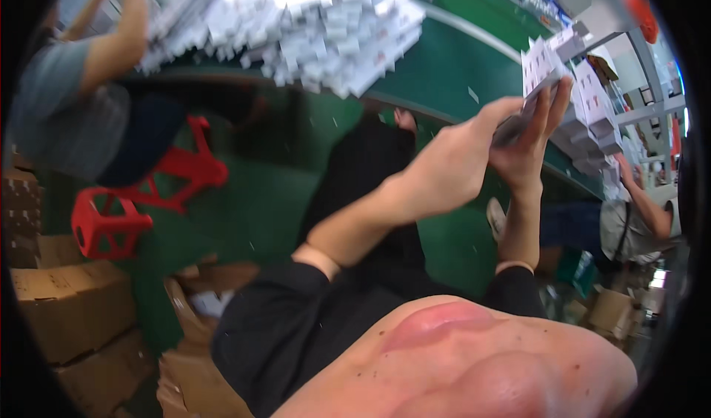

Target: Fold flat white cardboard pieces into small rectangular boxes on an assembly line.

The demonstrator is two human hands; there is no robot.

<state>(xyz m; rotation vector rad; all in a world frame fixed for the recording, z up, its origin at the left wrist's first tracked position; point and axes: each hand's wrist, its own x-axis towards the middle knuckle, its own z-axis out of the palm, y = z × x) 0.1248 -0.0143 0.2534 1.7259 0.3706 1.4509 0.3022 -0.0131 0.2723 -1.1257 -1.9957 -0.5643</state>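
While both raised, left hand [452,162], right hand [529,147] grip one dark flat piece [518,125]

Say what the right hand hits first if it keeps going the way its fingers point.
Probably the white folded carton pieces stacked just past the right hand, whose fingers point up and right. It holds a flat dark-and-white piece. Depth is unclear.

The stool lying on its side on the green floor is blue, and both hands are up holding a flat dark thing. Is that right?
Not quite: the stool is red, not blue, as the head view shows. It does lie tipped on the green floor, and the left hand and right hand are both raised, holding a flat dark thing.
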